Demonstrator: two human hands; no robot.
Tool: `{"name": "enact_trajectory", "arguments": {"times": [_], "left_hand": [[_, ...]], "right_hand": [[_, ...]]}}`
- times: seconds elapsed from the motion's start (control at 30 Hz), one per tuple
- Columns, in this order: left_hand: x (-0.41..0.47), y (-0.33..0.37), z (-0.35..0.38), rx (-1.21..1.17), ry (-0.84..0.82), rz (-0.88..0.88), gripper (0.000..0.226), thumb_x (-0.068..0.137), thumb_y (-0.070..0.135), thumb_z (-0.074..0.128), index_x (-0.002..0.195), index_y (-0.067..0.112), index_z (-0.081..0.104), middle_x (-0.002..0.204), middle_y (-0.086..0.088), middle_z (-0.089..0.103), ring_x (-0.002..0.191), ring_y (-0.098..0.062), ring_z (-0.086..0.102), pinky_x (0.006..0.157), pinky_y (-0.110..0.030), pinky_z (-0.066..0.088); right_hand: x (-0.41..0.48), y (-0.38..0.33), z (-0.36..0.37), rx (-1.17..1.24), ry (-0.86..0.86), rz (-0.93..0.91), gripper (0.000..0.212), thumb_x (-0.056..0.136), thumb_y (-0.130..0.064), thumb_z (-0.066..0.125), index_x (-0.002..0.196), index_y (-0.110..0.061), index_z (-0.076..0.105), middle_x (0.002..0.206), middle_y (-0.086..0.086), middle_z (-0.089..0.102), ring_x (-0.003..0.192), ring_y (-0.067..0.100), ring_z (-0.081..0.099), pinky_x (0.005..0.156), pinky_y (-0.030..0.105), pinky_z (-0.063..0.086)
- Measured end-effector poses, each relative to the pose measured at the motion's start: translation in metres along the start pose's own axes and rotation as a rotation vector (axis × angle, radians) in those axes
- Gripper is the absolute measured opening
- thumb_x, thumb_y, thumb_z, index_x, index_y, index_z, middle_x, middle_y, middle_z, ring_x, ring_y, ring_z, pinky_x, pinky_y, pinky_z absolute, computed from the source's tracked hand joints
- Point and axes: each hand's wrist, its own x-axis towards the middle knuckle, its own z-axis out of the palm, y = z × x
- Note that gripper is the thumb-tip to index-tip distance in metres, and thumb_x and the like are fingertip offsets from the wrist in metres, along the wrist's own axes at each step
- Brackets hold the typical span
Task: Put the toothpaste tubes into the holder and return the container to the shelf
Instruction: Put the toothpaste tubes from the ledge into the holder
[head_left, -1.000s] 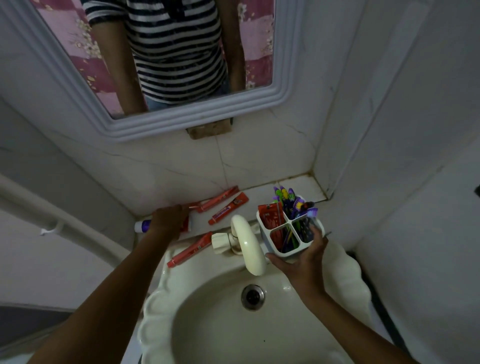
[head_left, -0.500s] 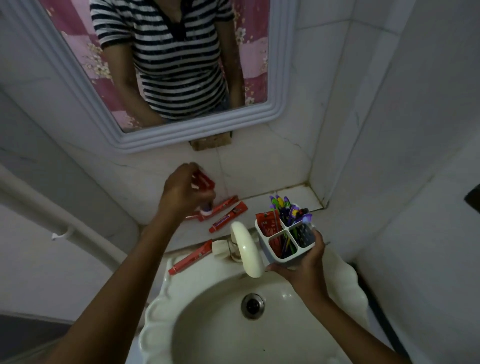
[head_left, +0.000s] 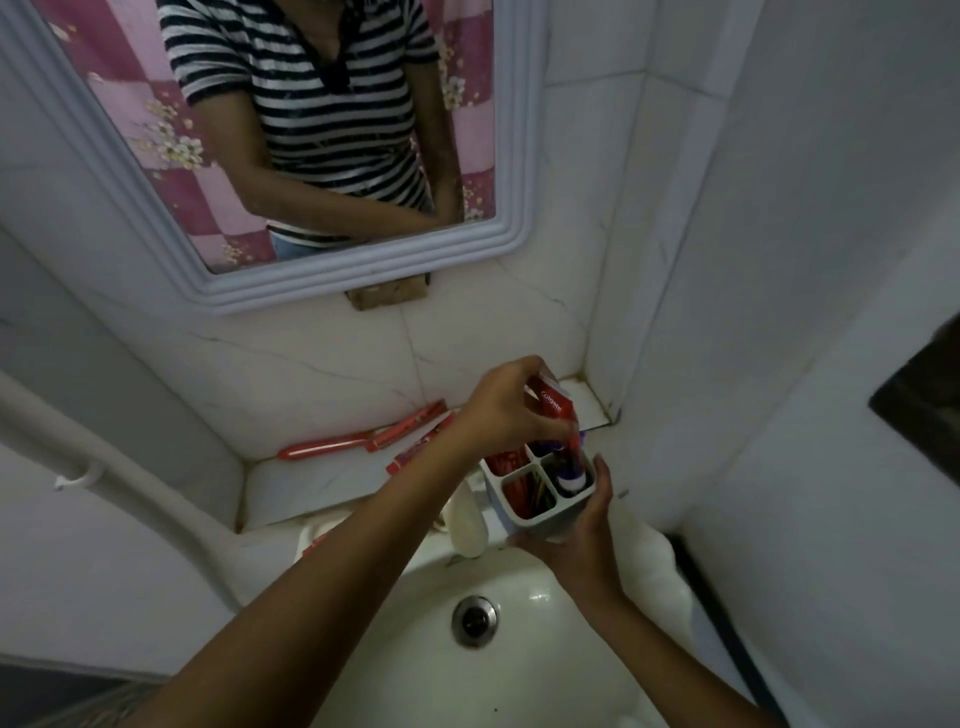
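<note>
My left hand (head_left: 506, 405) grips a red Colgate toothpaste tube (head_left: 558, 410) upright, cap down, with its white cap inside the front right compartment of the white four-compartment holder (head_left: 524, 517). My right hand (head_left: 582, 540) holds the holder from below and at its right side, above the sink's back edge. The holder's other compartments contain a red tube and toothbrushes. On the tiled shelf (head_left: 311, 486) lie more red tubes: one (head_left: 322, 448) at the left, one (head_left: 408, 423) against the wall, one (head_left: 415, 454) partly behind my left forearm. Another red tube (head_left: 314, 543) shows at the sink rim.
A white tap (head_left: 467, 525) stands behind the basin of the white sink (head_left: 519, 675), whose drain (head_left: 474, 620) is in the middle. A framed mirror (head_left: 311, 156) hangs above the shelf. Tiled walls close the corner at the right. A white pipe (head_left: 104, 467) runs down the left wall.
My left hand carried the toothpaste tube from above the shelf rightward and lowered it cap-first into the holder. My right hand kept holding the holder in about the same place.
</note>
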Motion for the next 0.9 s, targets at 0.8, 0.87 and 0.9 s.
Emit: {"name": "enact_trajectory", "arguments": {"times": [0.8,0.87,0.9], "left_hand": [[-0.002,-0.174,-0.042,0.55,0.019,-0.474,0.038,0.089,0.032,0.065,0.124,0.018,0.06,0.123,-0.005,0.064,0.105,-0.023,0.063,0.09,-0.036,0.053],[-0.002,-0.187,-0.029,0.61,0.028,-0.432,0.039,0.09,0.038,0.062,0.124,0.018,0.06,0.124,-0.005,0.063,0.11,-0.026,0.061,0.09,-0.036,0.052],[0.0,-0.19,-0.024,0.644,0.037,-0.405,0.036,0.09,0.039,0.061,0.12,0.018,0.062,0.122,-0.006,0.064,0.109,-0.027,0.062,0.088,-0.036,0.052]], "right_hand": [[-0.001,0.011,0.004,-0.089,0.001,-0.002,0.133,0.055,-0.031,0.102,0.156,-0.022,0.015,0.155,0.004,0.042,0.142,0.019,0.048,0.112,0.037,0.049],[-0.002,0.009,0.005,-0.087,0.001,-0.005,0.126,0.057,-0.04,0.1,0.153,-0.031,0.019,0.153,0.004,0.043,0.141,0.015,0.048,0.111,0.026,0.048],[-0.002,0.009,0.006,-0.094,0.002,-0.008,0.123,0.057,-0.045,0.097,0.152,-0.033,0.02,0.152,0.004,0.043,0.14,0.014,0.048,0.11,0.021,0.047]]}}
